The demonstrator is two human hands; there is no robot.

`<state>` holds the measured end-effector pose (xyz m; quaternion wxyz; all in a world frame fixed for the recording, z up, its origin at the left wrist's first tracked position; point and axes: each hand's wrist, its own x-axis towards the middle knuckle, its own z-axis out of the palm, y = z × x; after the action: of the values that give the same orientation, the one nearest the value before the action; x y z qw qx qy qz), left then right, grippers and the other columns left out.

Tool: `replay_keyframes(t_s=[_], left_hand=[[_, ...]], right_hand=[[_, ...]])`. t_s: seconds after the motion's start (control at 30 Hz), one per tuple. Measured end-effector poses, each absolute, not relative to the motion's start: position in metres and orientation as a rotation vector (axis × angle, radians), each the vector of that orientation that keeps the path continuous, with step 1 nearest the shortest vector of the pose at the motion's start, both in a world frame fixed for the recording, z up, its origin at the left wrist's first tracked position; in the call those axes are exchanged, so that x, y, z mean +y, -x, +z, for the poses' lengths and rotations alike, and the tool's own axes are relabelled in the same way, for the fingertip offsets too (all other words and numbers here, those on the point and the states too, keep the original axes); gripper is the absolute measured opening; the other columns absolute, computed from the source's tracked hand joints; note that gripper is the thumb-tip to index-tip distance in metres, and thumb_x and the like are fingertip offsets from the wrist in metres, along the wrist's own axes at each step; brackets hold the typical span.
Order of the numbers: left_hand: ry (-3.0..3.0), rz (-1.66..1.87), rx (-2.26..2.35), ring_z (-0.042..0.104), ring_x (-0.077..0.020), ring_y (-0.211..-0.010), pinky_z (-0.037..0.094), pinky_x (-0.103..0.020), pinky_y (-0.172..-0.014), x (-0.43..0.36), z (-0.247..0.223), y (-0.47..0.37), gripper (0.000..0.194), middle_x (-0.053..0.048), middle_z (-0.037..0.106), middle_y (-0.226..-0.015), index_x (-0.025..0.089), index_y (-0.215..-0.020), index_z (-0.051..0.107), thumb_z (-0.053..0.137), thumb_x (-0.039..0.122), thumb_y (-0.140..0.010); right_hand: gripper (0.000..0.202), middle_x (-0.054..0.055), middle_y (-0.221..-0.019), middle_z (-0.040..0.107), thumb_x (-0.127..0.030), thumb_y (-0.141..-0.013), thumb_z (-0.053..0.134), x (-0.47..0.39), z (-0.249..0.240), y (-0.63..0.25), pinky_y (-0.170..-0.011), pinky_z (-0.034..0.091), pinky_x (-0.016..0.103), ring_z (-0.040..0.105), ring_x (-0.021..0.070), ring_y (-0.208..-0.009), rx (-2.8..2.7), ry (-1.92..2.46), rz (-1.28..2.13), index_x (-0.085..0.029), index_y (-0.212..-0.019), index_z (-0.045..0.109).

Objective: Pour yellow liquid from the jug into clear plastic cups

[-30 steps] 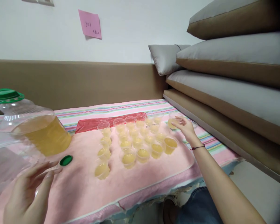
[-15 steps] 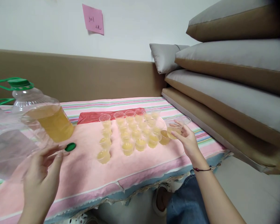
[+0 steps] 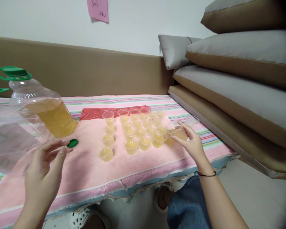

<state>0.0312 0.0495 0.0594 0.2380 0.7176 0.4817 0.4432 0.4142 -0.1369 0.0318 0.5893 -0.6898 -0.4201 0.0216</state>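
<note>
My right hand (image 3: 193,141) has its thumb and fingers around the rim of a clear plastic cup (image 3: 174,128) with yellow liquid, at the right end of the rows of cups. Several similar cups of yellow drink, among them a front one (image 3: 131,146), stand in rows on the cloth. Behind my right hand shows the rim of another clear cup (image 3: 192,120). My left hand (image 3: 44,168) hovers at the left, thumb and index finger apart. Just past its fingertips lies a green cap (image 3: 72,143); whether they touch is unclear.
A large jug of yellow drink (image 3: 54,117) with a green lid stands at the left, beside a clear plastic container or bag (image 3: 11,140). Red plastic sheeting (image 3: 92,114) lies behind the cups. Stacked grey-brown cushions (image 3: 240,79) rise along the right. The striped cloth (image 3: 90,189) hangs over the front edge.
My right hand has lowered the cup and brought it left, closer to the rows. My left hand stays beside the green cap. The view has tilted slightly down.
</note>
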Motion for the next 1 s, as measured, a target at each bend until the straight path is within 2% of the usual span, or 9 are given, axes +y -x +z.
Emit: replay_keyframes(t_s=[0.2, 0.43, 0.57, 0.73, 1.0], left_hand=[[-1.885, 1.263, 1.334, 0.067, -0.0294, -0.108, 0.050, -0.054, -0.098, 0.046, 0.063, -0.036, 0.034, -0.003, 0.067, -0.120, 0.032, -0.111, 0.054, 0.053, 0.050, -0.083], [-1.875, 1.288, 1.308, 0.069, -0.0268, -0.100, 0.052, -0.049, -0.094, 0.054, 0.054, -0.033, 0.041, -0.008, 0.070, -0.111, 0.024, -0.113, 0.056, 0.058, 0.051, -0.083], [-1.899, 1.179, 1.353, 0.068, -0.0256, -0.101, 0.052, -0.044, -0.093, 0.056, 0.053, -0.032, 0.042, -0.006, 0.068, -0.113, 0.025, -0.114, 0.057, 0.058, 0.052, -0.083], [-1.816, 1.129, 1.319, 0.068, -0.0266, -0.100, 0.049, -0.047, -0.098, 0.058, 0.052, -0.033, 0.041, -0.005, 0.067, -0.113, 0.025, -0.107, 0.059, 0.060, 0.054, -0.079], [-1.835, 1.033, 1.324, 0.066, -0.0279, -0.101, 0.048, -0.049, -0.098, 0.058, 0.051, -0.032, 0.041, -0.008, 0.065, -0.119, 0.025, -0.107, 0.058, 0.057, 0.055, -0.079]], right_hand=[[0.065, 0.011, -0.125, 0.067, -0.042, -0.067, 0.081, -0.136, 0.032, -0.413, -0.101, 0.046, 0.048, 0.061, 0.0290, -0.113, -1.010, 1.667, -0.015, -0.022, -0.126, 0.063], [0.064, 0.010, -0.113, 0.068, -0.044, -0.067, 0.080, -0.136, 0.029, -0.416, -0.093, 0.048, 0.046, 0.062, 0.0283, -0.103, -1.048, 1.733, -0.078, -0.021, -0.125, 0.064], [0.064, 0.009, -0.111, 0.068, -0.043, -0.069, 0.079, -0.136, 0.027, -0.418, -0.091, 0.048, 0.045, 0.061, 0.0267, -0.098, -1.074, 1.750, -0.099, -0.022, -0.127, 0.062], [0.062, 0.008, -0.109, 0.067, -0.042, -0.071, 0.078, -0.136, 0.026, -0.419, -0.091, 0.048, 0.044, 0.061, 0.0255, -0.097, -1.098, 1.756, -0.124, -0.024, -0.128, 0.062], [0.060, 0.007, -0.107, 0.067, -0.043, -0.072, 0.077, -0.136, 0.027, -0.418, -0.089, 0.048, 0.044, 0.061, 0.0260, -0.097, -1.123, 1.779, -0.155, -0.026, -0.127, 0.062]])
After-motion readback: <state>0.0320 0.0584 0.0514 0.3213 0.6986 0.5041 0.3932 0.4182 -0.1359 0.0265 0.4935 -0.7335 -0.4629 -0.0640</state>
